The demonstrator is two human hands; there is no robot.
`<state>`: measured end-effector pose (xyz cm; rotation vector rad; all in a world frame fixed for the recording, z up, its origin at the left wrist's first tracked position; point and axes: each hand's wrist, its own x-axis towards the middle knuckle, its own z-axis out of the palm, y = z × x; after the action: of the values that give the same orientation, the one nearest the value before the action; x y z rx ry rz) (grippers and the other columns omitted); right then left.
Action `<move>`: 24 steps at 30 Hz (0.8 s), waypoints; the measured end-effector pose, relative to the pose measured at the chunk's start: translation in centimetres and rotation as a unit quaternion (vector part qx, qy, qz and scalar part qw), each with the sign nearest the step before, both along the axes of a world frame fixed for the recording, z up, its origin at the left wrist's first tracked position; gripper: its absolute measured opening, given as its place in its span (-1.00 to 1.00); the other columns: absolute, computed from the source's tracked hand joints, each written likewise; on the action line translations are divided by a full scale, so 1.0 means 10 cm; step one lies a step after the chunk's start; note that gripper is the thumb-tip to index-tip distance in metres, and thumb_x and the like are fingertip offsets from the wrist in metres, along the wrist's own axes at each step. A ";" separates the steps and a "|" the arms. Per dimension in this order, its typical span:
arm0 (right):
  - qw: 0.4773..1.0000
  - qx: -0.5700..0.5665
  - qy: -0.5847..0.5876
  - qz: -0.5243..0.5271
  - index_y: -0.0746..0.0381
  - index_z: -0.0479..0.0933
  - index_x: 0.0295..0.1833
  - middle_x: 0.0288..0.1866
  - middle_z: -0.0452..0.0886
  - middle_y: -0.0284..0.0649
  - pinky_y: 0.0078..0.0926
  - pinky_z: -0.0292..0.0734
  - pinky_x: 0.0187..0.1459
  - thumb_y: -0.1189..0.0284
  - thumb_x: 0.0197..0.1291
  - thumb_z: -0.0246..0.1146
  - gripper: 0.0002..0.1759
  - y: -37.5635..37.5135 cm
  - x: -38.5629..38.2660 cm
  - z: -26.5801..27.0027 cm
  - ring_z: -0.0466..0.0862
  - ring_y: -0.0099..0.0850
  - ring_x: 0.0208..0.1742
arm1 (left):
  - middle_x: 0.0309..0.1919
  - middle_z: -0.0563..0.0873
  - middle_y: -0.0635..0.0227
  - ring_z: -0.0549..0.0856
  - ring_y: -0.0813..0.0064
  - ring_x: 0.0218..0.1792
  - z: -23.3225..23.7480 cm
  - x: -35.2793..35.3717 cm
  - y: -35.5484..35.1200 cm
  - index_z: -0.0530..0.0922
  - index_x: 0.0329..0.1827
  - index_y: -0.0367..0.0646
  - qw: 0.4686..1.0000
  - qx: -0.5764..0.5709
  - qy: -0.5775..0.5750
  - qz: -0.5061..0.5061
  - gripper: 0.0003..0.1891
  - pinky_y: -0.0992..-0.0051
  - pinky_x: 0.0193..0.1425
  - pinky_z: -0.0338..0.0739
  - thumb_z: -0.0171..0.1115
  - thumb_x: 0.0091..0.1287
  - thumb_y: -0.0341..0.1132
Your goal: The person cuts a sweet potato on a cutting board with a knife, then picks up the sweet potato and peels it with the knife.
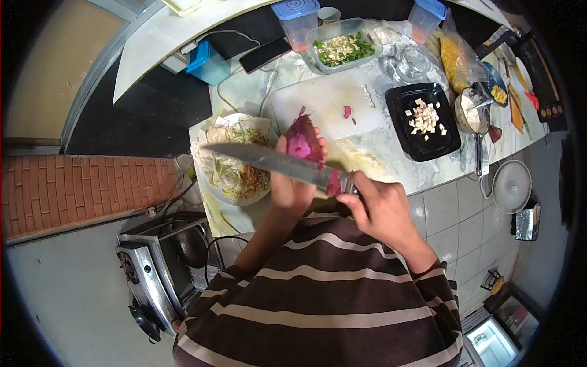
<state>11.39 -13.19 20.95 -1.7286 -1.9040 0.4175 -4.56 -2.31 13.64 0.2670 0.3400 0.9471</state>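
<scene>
My left hand (292,189) is closed around a partly peeled purple sweet potato (301,144), with dark skin and bright magenta flesh. My right hand (385,211) grips the handle of a large kitchen knife (269,162). Its broad blade points left and crosses in front of my left palm, just below the sweet potato. A strip of purple peel (333,182) clings to the blade near the handle. Beyond the hands lies a white cutting board (330,98) with a few scraps of purple peel (347,112) on it.
At left, a plate (243,199) holds shredded peelings. A black tray (449,140) of white cubes sits at right, near a small pan (471,119) with its handle toward me. Behind the board stand a plastic container (371,61) of chopped greens, blue-lidded tubs (295,24) and a phone (265,55).
</scene>
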 end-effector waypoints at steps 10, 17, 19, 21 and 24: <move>0.960 -0.105 0.191 -0.174 0.16 0.36 0.20 -0.69 0.49 0.00 -0.04 0.37 -0.45 0.23 0.45 0.15 -0.65 0.69 0.50 -1.31 0.54 0.12 -0.58 | 0.02 0.65 0.10 0.62 0.29 0.04 -0.37 -0.17 0.09 0.49 0.17 -0.33 0.986 -0.074 0.138 0.056 -0.60 0.32 0.24 0.49 0.07 0.51 -0.14; 0.978 -0.048 0.169 -0.115 0.05 0.36 0.24 -0.66 0.49 0.04 -0.03 0.39 -0.44 0.33 0.44 0.13 -0.69 0.67 0.51 -1.51 0.60 0.12 -0.51 | 0.03 0.62 0.04 0.61 0.24 0.04 -0.52 -0.22 0.08 0.45 0.21 -0.35 0.985 -0.091 0.140 0.046 -0.58 0.31 0.24 0.49 0.13 0.48 -0.18; 0.973 -0.047 0.193 -0.117 0.06 0.42 0.22 -0.64 0.49 0.05 -0.11 0.42 -0.44 0.40 0.44 0.13 -0.72 0.68 0.50 -1.43 0.60 0.10 -0.51 | 0.03 0.63 0.05 0.61 0.25 0.05 -0.55 -0.21 0.10 0.45 0.20 -0.35 0.985 -0.099 0.138 0.043 -0.59 0.32 0.24 0.50 0.13 0.48 -0.18; 0.968 -0.065 0.204 -0.130 0.06 0.42 0.24 -0.63 0.49 0.05 -0.15 0.42 -0.44 0.41 0.43 0.13 -0.69 0.69 0.50 -1.35 0.60 0.09 -0.52 | 0.03 0.62 0.05 0.61 0.25 0.05 -0.50 -0.20 0.11 0.45 0.20 -0.35 0.985 -0.097 0.140 0.038 -0.59 0.32 0.23 0.50 0.13 0.48 -0.17; 0.963 -0.073 0.214 -0.147 0.06 0.41 0.32 -0.62 0.48 0.07 -0.18 0.42 -0.43 0.42 0.43 0.13 -0.62 0.72 0.52 -1.35 0.59 0.09 -0.52 | 0.03 0.62 0.08 0.61 0.26 0.04 -0.46 -0.21 0.16 0.45 0.20 -0.35 0.982 -0.084 0.167 0.016 -0.59 0.32 0.24 0.50 0.14 0.47 -0.18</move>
<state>16.57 -6.03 7.42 -1.8009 -1.3182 0.7598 -6.62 -0.72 9.00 0.2663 0.7314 0.8982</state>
